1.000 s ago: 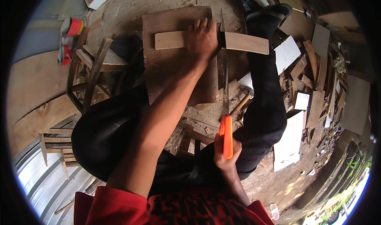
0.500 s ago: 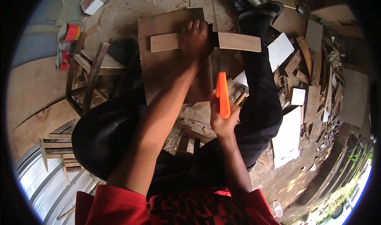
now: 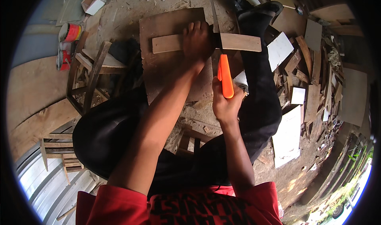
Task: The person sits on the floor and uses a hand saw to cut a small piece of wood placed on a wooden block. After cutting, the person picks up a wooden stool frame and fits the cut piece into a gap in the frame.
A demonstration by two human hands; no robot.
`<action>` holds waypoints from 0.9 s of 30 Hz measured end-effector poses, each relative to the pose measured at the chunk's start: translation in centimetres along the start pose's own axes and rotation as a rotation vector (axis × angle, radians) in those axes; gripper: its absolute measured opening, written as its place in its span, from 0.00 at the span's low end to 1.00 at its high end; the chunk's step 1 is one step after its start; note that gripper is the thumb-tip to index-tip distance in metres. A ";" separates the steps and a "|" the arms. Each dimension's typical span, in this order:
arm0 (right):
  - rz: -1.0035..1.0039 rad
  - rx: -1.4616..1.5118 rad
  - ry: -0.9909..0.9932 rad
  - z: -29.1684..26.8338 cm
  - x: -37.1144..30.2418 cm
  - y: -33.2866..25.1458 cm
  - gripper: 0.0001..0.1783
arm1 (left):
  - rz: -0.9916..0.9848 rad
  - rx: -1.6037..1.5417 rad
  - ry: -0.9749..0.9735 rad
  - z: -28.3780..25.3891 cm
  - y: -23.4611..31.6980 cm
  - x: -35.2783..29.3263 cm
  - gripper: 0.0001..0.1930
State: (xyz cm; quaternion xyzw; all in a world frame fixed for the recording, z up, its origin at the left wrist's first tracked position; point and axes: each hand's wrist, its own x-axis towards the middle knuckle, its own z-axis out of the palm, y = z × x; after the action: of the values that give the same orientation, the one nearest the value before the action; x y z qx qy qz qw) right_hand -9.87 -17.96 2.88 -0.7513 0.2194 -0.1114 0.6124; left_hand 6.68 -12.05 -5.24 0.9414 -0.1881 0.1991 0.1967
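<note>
A short wooden plank (image 3: 242, 42) lies crosswise over a brown board (image 3: 166, 22), its right end reaching past the board toward my leg. My left hand (image 3: 196, 42) presses down on the plank near its middle, fingers curled over the far edge. In my right hand (image 3: 229, 103) is the orange handle of a handsaw (image 3: 226, 76), gripped closed. The saw's thin dark blade crosses the plank just right of my left hand and points away from me. How deep the blade sits in the wood, I cannot tell.
Wood offcuts (image 3: 313, 94) and white panels (image 3: 287, 135) are scattered at the right. On the left stand a wooden frame (image 3: 93, 76) and red tins (image 3: 71, 32). My bent legs flank the board; sawdust and shavings lie on the floor.
My right hand has pushed the saw forward, away from me, so the orange handle is now close to the plank. My left hand and the plank have barely shifted.
</note>
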 end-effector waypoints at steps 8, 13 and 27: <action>0.025 -0.046 -0.078 -5.6 -15.6 2.8 0.07 | -0.049 0.031 0.037 1.1 -0.8 0.2 0.06; -0.048 -0.022 -0.072 -5.1 -11.2 2.6 0.09 | -0.019 0.103 0.012 1.2 -1.3 0.2 0.06; 0.014 -0.127 -0.111 -6.0 -14.5 0.9 0.09 | -0.042 0.059 -0.004 1.0 -0.5 0.0 0.06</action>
State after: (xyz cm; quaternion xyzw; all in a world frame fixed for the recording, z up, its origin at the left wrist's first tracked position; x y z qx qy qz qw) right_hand -25.39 -16.63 4.81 -0.7920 0.1969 -0.0510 0.5756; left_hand 7.20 -12.07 -6.26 0.9509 -0.1628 0.1985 0.1728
